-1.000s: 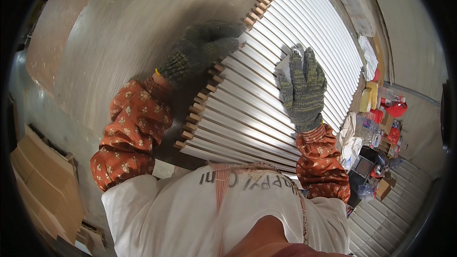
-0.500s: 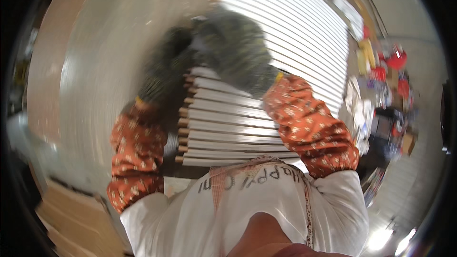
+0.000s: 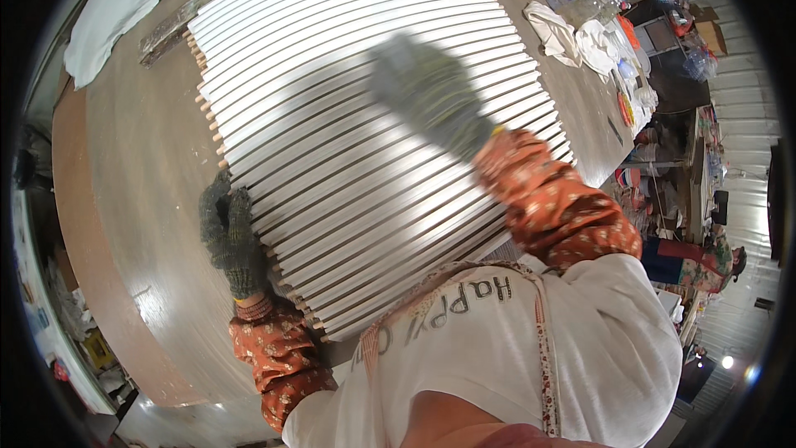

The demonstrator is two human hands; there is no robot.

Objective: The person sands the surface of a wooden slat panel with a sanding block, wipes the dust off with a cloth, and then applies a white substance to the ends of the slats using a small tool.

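In the head view, a wide row of white slats (image 3: 365,116) lies flat on a brown table (image 3: 141,182), filling the upper middle of the frame and running from the upper left down to the lower centre. The slats sit side by side with thin dark gaps between them, their bare wooden ends showing along the left edge.

The left hand (image 3: 230,236), in a grey knit glove, is at the left centre of the frame, pressed against the wooden ends of the lower slats. Its fingers (image 3: 217,203) are nearly straight and close together, lying along the slat ends and gripping nothing.

The right hand (image 3: 427,95), also gloved, is over the middle of the slats, just above centre. It is blurred, so whether its fingers are spread or curled, and whether they touch the slats, cannot be told.

Both forearms wear orange patterned sleeves (image 3: 555,199). A white apron (image 3: 514,348) fills the lower right. Cloths and bottles (image 3: 597,17) crowd the table's upper right end.
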